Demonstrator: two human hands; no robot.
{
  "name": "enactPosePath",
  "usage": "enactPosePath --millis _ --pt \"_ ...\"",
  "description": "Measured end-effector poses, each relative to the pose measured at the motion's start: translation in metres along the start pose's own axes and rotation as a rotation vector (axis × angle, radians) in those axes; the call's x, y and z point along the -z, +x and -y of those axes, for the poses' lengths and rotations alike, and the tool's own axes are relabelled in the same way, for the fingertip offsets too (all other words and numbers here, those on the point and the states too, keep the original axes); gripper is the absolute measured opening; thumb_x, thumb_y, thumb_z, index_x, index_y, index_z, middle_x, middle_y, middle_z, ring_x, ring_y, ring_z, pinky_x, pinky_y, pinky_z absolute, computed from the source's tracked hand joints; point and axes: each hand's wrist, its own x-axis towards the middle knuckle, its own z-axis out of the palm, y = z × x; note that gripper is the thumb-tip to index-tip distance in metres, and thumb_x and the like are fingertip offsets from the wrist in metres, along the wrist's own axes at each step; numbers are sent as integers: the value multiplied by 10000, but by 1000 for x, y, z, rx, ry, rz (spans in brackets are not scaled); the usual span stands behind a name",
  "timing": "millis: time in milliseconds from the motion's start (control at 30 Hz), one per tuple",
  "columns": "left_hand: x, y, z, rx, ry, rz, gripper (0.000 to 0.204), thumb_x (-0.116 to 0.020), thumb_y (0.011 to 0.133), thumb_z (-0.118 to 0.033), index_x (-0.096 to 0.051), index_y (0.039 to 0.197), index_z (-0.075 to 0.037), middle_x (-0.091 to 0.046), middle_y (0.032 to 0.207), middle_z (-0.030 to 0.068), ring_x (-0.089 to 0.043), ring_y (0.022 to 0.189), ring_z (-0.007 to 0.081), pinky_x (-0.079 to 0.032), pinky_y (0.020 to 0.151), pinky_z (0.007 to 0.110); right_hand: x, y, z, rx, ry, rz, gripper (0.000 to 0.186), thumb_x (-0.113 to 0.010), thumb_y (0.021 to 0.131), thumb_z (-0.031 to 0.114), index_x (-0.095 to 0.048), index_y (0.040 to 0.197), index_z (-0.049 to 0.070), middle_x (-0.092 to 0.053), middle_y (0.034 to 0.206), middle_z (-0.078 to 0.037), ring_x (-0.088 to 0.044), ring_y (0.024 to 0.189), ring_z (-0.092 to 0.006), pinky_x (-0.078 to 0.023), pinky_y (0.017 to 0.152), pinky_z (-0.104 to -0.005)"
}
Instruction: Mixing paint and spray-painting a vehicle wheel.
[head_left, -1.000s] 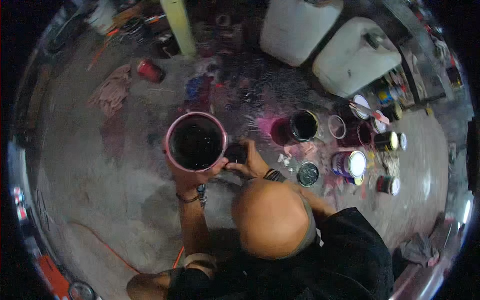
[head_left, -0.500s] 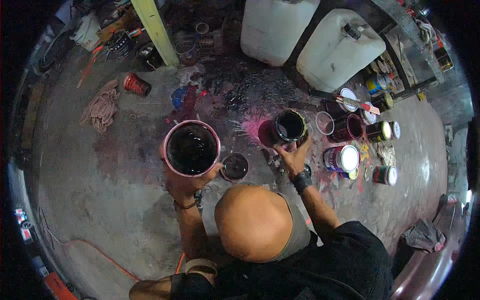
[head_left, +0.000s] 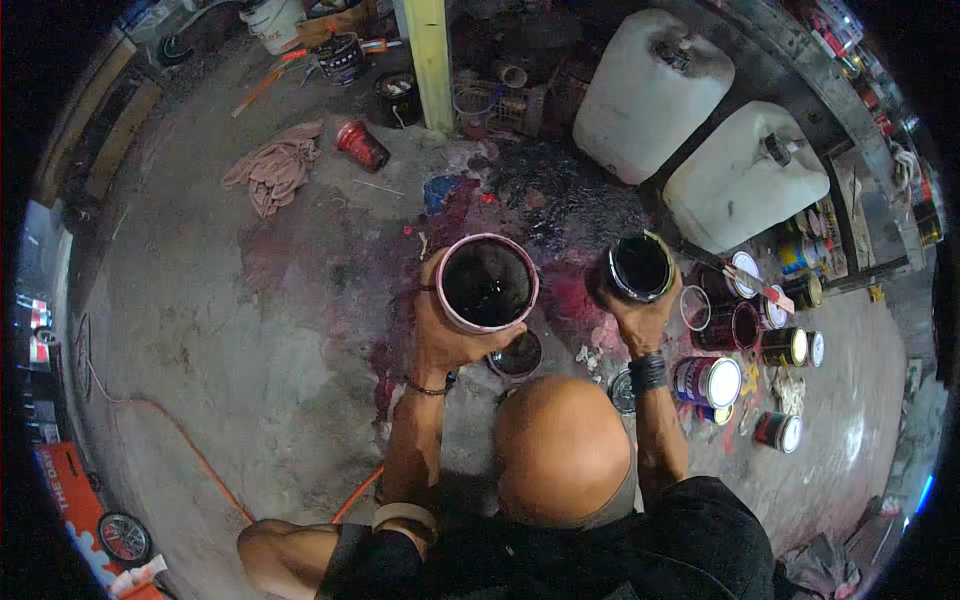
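Observation:
My left hand (head_left: 450, 335) is wrapped round a wide round tub (head_left: 487, 283) with a pale pink-stained rim, nearly full of dark liquid. My right hand (head_left: 643, 320) grips a paint can (head_left: 642, 268) from its near side; its inside looks black and its rim is smeared. Both containers are held apart, mouths toward the camera. Under the left hand, a round dark dish or lid (head_left: 516, 354) shows in part on the floor. Beside my right wrist lies another round dark piece (head_left: 622, 392), partly hidden.
Several paint cans (head_left: 708, 380) stand at the right, with a red-tipped stick (head_left: 770, 290) across some. Two white jerrycans (head_left: 745, 180) are behind them. A yellow post (head_left: 428, 70), a red cup (head_left: 362, 146) and a crumpled rag (head_left: 275, 170) lie farther left. An orange hose (head_left: 200, 455) crosses the floor.
The view has swung, so the floor things appear farther right, those at the right also lower. Both hands keep their holds. Less of the right can's side shows now.

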Motion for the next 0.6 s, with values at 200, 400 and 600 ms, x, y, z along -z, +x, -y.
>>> enactPosePath --millis 200,400,600 --pt "-4 4 -9 39 -27 -42 1047 -1010 553 -226 -420 1391 -9 -619 1293 145 -625 1201 261 -508 1042 405 6 75 88 371 -3 198 1175 -988 585 248 -283 1497 18 -522 1430 -189 -544 1316 -323 -422 1141 -430" --pt "-2 8 -12 -3 59 -62 1037 -1008 563 -212 -425 1400 -29 -623 1316 146 -623 1227 270 -502 1062 410 6 111 148 570 -209 434 1120 -931 498 245 -416 1477 72 -513 1468 -164 -446 1413 -364 -267 1212 -543" --pt "3 7 -11 -33 30 -79 1033 -1001 591 -235 -413 1414 -28 -618 1340 159 -621 1241 284 -500 1069 422 -3 119 188 816 -392 591 1115 -898 524 311 -409 1504 105 -481 1509 -129 -441 1426 -324 -194 1232 -568"
